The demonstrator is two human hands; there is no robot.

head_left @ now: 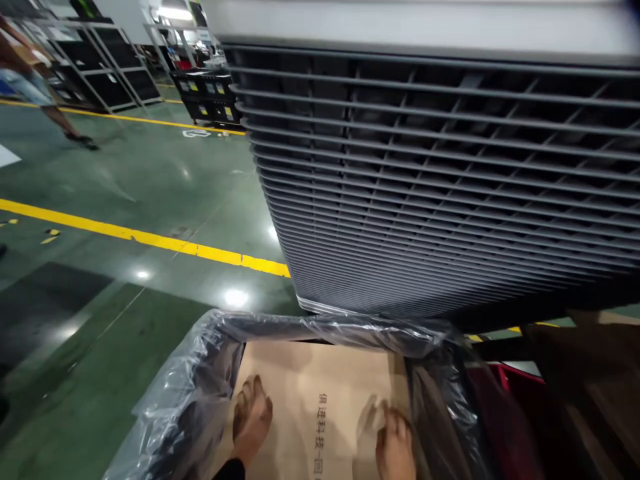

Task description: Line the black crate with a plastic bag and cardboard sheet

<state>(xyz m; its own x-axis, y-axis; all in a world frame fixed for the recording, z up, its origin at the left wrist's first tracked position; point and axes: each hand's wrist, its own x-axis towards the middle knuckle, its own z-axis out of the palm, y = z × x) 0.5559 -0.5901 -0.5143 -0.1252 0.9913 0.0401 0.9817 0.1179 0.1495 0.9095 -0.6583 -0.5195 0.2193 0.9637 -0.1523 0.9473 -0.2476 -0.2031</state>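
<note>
- Cardboard point(320, 393): flat brown sheet with a line of printed characters, lying inside a bin lined with a clear plastic bag point(185, 400), bottom centre of the head view.
- Left hand point(251, 417): palm down on the cardboard, fingers spread flat and pressing, nothing gripped.
- Right hand point(395, 445): resting on the cardboard's right side, fingers loosely curled; a bit of clear film point(369, 419) sits just beside the fingertips, and I cannot tell if it is pinched or only touched.
- Risk, my read: the bag is loose and bunched along the rim, so pushing the cardboard down could drag the liner in with it or tear it on a sheet corner.
- Risk: the sheet fits close to the bin walls; uneven pressure from one hand could make it tilt and jam.
- Risk: the film by the right hand could get trapped under the sheet.
- Around: a big grey louvred unit point(440, 180) stands just behind the bin and overhangs the view, leaving little room on the far side.
- A dark and red container point(505, 413) sits just right of the bin, crowding that edge.
- Green floor point(130, 180) with a yellow line point(150, 239) to the left, open.
- Far back: metal racks point(115, 60), stacked black crates point(207, 97); another person's legs point(55, 110) at upper left, well apart from the bin.
</note>
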